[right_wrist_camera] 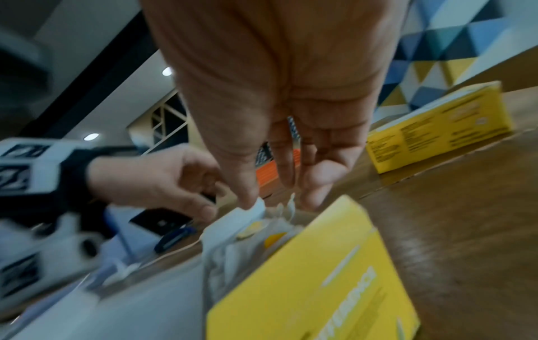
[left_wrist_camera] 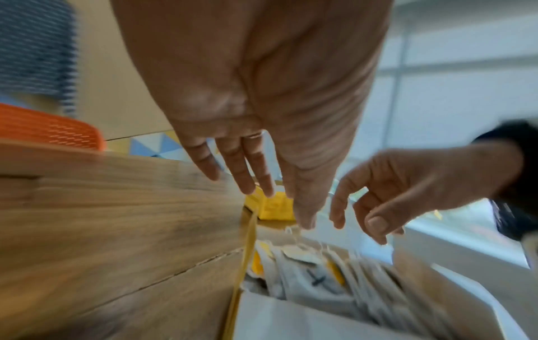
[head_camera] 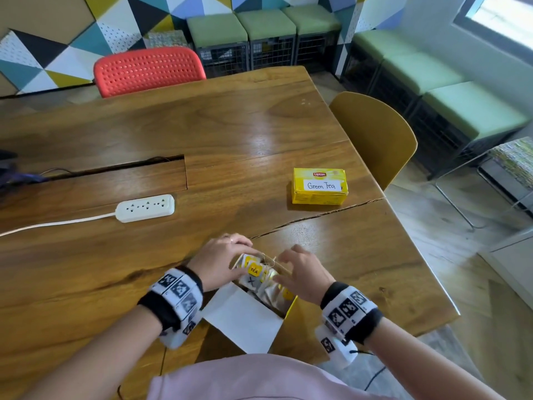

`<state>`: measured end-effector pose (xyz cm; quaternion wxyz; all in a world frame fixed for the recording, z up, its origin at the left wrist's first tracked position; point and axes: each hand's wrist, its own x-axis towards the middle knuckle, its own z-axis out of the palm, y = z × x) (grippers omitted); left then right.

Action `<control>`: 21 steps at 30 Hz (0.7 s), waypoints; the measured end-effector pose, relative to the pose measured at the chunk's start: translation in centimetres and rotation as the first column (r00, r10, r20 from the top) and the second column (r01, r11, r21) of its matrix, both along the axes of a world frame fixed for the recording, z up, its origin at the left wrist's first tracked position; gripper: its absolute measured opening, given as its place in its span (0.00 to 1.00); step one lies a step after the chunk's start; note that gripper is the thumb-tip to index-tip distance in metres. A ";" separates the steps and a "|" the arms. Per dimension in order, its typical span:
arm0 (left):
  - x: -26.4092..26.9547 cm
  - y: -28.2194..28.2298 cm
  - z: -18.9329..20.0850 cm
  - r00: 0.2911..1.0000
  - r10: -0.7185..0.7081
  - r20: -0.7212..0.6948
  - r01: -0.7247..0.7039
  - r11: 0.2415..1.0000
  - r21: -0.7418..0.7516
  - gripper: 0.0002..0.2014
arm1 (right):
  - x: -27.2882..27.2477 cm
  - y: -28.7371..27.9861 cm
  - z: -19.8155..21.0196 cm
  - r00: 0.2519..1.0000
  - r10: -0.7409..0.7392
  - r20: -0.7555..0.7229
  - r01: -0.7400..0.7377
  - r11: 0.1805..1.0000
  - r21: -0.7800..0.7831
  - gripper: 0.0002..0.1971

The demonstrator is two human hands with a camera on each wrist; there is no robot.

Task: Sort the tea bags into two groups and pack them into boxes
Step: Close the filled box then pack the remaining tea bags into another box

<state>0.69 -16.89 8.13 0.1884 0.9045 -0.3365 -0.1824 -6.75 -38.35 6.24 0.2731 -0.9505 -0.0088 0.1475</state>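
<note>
An open yellow tea box (head_camera: 290,308) stands near the table's front edge, its white lid flap (head_camera: 242,316) folded toward me. It is packed with tea bags (head_camera: 256,274) with yellow tags; one bears a black X. My left hand (head_camera: 222,256) reaches over the box's far left corner with straight fingers (left_wrist_camera: 247,181). Over the bags from the right, my right hand (head_camera: 302,272) hovers with relaxed fingers (right_wrist_camera: 247,197) that touch a bag's top. A closed yellow box labelled Green Tea (head_camera: 319,186) lies further back on the right.
A white power strip (head_camera: 145,207) with its cord lies to the left, behind it a cable slot (head_camera: 115,168) in the wooden table. A red chair (head_camera: 148,70) stands at the far side, a yellow chair (head_camera: 375,140) at the right edge.
</note>
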 end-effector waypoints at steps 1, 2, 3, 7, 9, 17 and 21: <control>-0.4 1.0 0.2 0.996 0.089 -0.024 -0.090 0.995 -0.041 0.18 | 0.0 -0.8 0.2 1.000 -0.019 0.014 0.018 1.000 0.018 0.17; -0.7 2.0 0.3 0.985 0.165 -0.055 -0.168 0.985 -0.047 0.18 | -0.1 -1.6 0.1 1.000 -0.027 0.003 0.027 0.999 0.028 0.16; -1.1 3.0 0.4 0.969 0.230 -0.088 -0.232 0.973 -0.016 0.19 | -0.3 -2.4 -0.1 0.999 -0.024 -0.033 0.025 0.999 0.037 0.16; -2.8 5.8 0.1 0.875 0.391 -0.286 -0.308 0.905 0.295 0.30 | -1.6 -4.5 -1.1 0.985 0.019 -0.169 -0.001 0.994 0.108 0.14; -3.7 6.4 -0.4 0.809 0.420 -0.412 -0.279 0.890 0.360 0.34 | -2.2 -4.9 -1.4 0.978 0.021 -0.207 0.015 0.985 0.170 0.11; -3.6 5.3 0.4 0.732 0.568 -0.377 -0.559 0.817 0.145 0.27 | -3.6 -3.2 -2.5 0.985 0.020 -0.170 0.012 0.983 0.182 0.10; -3.6 3.7 1.5 0.783 0.552 -0.288 -0.576 0.817 -0.001 0.29 | -3.1 -1.5 -2.2 0.949 0.204 -0.240 -0.169 0.972 0.161 0.13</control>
